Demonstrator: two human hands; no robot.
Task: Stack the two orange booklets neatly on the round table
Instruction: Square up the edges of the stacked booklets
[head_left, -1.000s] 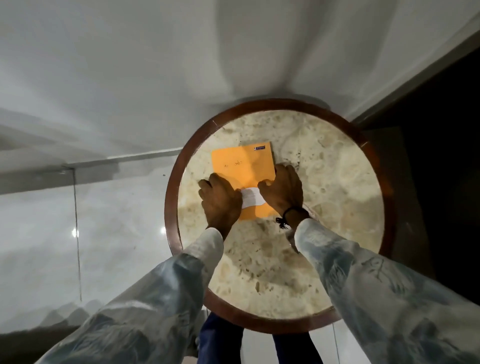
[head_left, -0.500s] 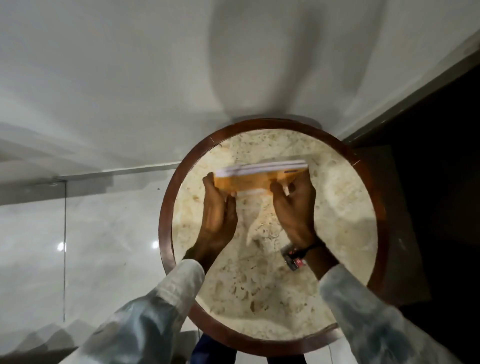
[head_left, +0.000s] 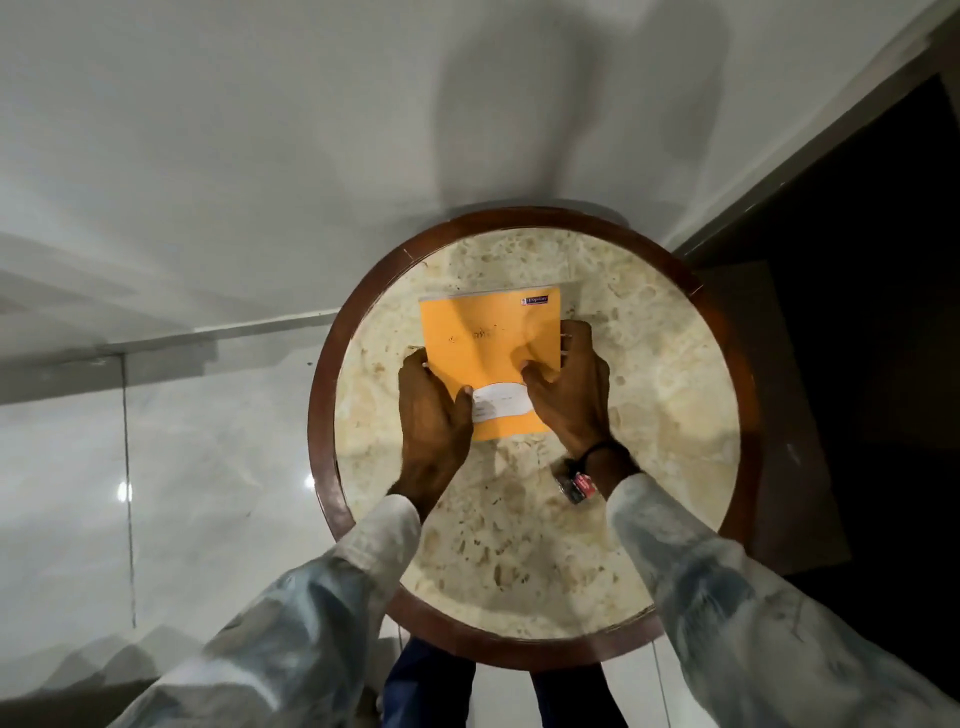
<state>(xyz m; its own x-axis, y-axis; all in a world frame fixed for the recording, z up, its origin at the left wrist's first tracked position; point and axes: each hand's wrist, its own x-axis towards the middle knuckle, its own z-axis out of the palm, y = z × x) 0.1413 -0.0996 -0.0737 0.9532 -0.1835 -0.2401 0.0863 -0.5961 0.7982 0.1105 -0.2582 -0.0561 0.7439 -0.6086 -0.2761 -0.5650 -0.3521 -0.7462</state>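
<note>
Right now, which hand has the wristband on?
The right hand, gripping the orange booklet by its right edge: a black band and watch sit at its wrist. The left hand has a bare wrist.

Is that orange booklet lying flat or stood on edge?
Flat: the orange booklet shows its whole cover, face up on the round table.

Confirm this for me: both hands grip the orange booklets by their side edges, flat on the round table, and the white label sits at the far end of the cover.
One detail is wrong. In the head view the white label sits at the near end of the cover, between the thumbs. The rest holds: the left hand and right hand grip the orange booklets by their side edges, flat on the round table.
</note>
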